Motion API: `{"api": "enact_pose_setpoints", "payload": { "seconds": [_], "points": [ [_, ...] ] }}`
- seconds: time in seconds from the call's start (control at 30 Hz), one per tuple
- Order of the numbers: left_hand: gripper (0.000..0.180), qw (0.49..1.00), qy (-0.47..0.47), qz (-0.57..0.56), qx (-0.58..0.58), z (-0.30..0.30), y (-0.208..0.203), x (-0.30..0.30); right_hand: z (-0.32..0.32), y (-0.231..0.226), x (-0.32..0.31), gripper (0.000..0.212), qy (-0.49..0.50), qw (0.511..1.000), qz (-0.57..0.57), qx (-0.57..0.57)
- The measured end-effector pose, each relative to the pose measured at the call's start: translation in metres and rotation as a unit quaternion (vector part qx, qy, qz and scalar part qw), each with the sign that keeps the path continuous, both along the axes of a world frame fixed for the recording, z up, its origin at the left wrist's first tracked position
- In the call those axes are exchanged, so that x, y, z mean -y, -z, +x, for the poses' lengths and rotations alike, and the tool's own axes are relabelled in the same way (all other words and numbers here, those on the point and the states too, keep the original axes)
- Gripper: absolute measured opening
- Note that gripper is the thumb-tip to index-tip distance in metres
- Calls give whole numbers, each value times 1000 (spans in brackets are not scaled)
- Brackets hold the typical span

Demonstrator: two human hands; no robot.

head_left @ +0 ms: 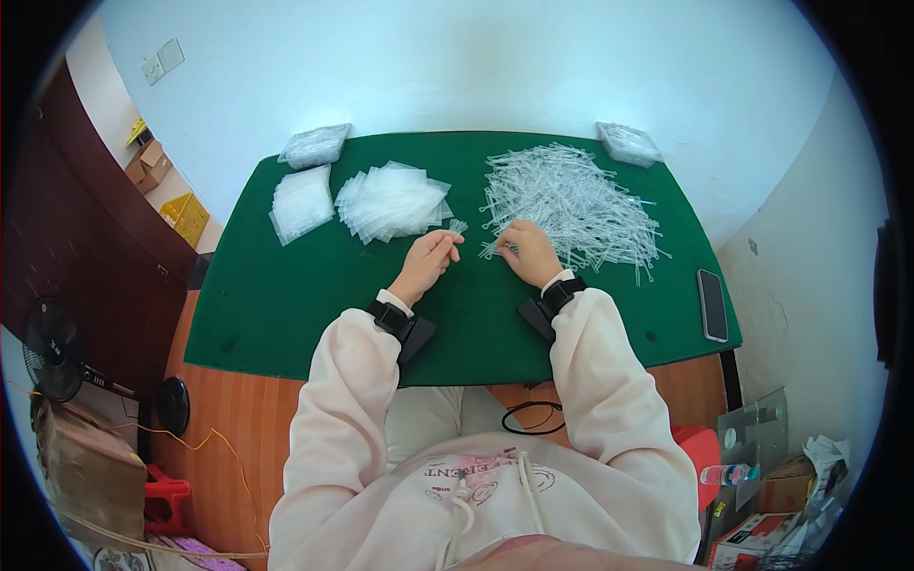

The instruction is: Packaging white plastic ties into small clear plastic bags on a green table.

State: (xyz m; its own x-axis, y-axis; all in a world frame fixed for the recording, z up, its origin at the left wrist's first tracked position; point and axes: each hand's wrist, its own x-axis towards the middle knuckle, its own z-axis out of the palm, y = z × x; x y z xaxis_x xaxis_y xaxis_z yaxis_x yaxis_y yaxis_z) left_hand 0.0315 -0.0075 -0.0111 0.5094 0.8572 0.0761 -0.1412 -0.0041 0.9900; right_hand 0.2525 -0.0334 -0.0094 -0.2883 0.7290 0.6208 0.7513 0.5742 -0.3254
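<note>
My left hand (426, 264) is closed around a small bunch of thin clear plastic sticks (458, 226), whose ends poke out past the fingertips. To its right, my right hand (529, 253) has its fingers curled together at the near left edge of a large heap of clear plastic sticks (571, 205) with small loops at their ends. A few sticks lie right at those fingertips; whether one is pinched is too small to tell. Beyond my left hand lies a fanned pile of clear plastic bags (392, 202). A neater stack of clear bags (303, 204) sits left of it.
The green-covered table (276, 314) bears a filled clear packet (316, 146) at the back left and another packet (630, 145) at the back right. A phone (711, 305) lies near the right edge. A wall stands behind; a black fan (57, 347) is at floor left.
</note>
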Motion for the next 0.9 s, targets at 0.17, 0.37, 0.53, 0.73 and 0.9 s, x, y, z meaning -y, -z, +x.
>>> {"api": "enact_pose_setpoints", "payload": {
  "seconds": [0.17, 0.37, 0.53, 0.73, 0.9],
  "points": [
    [22, 1000, -5, 8, -6, -1, 1, 1, -17, -11, 10, 8, -23, 992, -25, -121],
    [23, 998, -24, 56, -25, -2, 1, -1, -34, -16, 21, 13, -91, 957, -78, -265],
    [23, 998, -21, 59, -27, 2, 0, 0, -41, -7, 20, 9, -143, 856, -225, -443],
    [23, 999, -5, 43, -23, 3, 1, 2, -42, -1, 14, 7, -159, 825, -256, -479],
    [24, 997, 49, 41, -33, 4, 2, 3, -42, 2, 11, 7, -123, 841, -241, -469]
  ]
}}
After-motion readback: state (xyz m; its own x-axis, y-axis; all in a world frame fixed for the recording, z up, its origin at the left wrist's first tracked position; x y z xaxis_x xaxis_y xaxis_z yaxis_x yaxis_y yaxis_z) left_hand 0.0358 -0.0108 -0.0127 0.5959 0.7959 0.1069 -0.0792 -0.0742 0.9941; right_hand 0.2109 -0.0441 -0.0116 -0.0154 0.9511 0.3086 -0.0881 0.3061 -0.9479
